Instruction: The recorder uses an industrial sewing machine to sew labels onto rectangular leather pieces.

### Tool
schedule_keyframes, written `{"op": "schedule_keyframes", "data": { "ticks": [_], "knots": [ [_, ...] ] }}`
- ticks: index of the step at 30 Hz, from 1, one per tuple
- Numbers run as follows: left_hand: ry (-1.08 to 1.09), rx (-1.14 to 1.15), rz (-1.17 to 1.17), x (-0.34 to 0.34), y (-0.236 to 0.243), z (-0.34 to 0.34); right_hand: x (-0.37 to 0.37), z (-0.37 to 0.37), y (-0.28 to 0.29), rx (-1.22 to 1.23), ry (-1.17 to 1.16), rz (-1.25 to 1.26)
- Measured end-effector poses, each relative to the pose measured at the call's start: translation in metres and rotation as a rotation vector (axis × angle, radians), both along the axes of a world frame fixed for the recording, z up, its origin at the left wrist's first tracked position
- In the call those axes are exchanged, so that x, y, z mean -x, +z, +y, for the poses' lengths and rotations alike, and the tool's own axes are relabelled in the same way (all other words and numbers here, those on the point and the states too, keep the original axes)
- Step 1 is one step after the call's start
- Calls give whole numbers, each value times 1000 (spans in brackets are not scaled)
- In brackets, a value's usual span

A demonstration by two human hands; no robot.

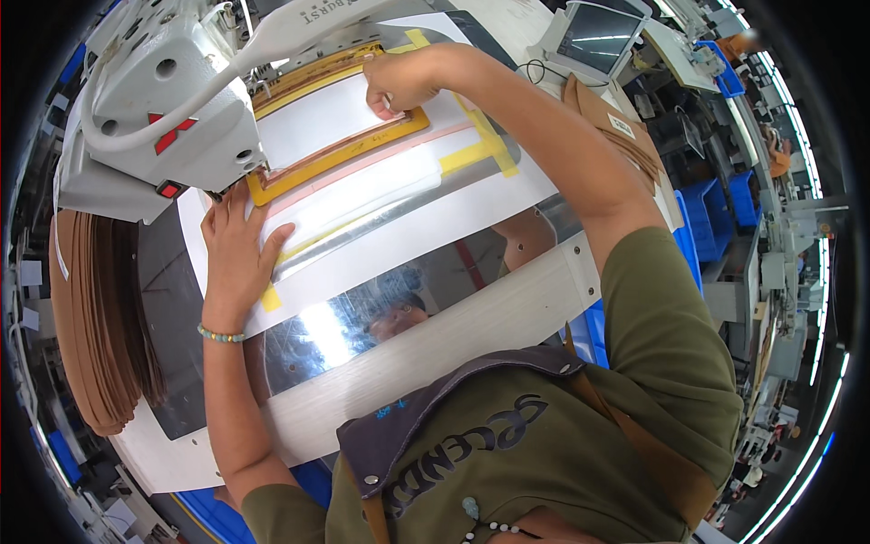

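A yellow frame point(349, 159), clamp-like, lies at the sewing machine's head point(181, 118) with white material point(317, 122) inside it. My right hand point(405, 83) bends over the frame's right end, fingers curled and closed, fingertips down at the white material; whatever they pinch is hidden. My left hand point(237, 249) lies open, thumb spread from the fingers, beside the frame's near left corner and just under the machine head. Beneath the frame is a large white sheet point(362, 240) with yellow tape point(485, 145) and a folded white strip point(362, 195).
A stack of brown pieces point(95, 317) stands at the left. A shiny metal plate point(362, 308) covers the table near me. Brown pieces point(603, 118) and a grey screen unit point(594, 41) sit at the far right; blue bins point(707, 218) stand beyond the table.
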State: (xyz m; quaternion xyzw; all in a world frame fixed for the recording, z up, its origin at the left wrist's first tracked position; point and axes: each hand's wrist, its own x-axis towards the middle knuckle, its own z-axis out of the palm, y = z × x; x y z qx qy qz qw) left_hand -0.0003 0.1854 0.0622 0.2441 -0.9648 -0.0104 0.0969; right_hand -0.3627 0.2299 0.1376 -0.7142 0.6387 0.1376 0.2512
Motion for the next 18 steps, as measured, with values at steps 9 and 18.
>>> {"op": "schedule_keyframes", "data": {
  "ticks": [9, 18],
  "knots": [
    [7, 15, 13, -3, -5, 2, -21, -5, -11, 456, 132, 397],
    [-12, 61, 120, -3, -8, -6, -111, -31, -28, 168, -310, -793]
  ]
}}
